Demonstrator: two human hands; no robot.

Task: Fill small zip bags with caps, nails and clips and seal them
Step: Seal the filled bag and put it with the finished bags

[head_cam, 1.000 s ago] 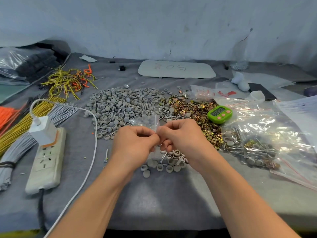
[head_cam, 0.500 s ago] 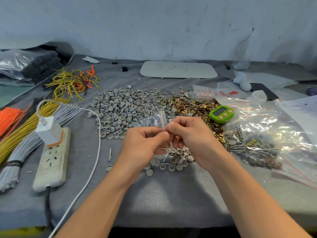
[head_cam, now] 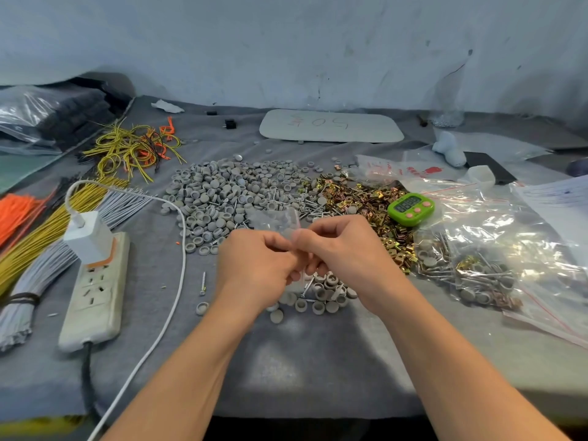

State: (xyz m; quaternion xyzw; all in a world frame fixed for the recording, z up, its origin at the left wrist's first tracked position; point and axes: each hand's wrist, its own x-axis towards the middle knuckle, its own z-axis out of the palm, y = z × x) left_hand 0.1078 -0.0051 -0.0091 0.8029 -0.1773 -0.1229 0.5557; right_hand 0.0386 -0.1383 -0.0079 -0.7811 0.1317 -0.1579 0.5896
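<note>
My left hand (head_cam: 254, 262) and right hand (head_cam: 343, 249) pinch a small zip bag (head_cam: 276, 219) between closed fingertips, above the loose caps (head_cam: 318, 296) on the surface (head_cam: 286, 361), probably to work its mouth for filling.

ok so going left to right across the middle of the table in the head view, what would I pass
orange ties → power strip → pile of grey caps → gold clips → green timer → large bag of filled packs
</note>
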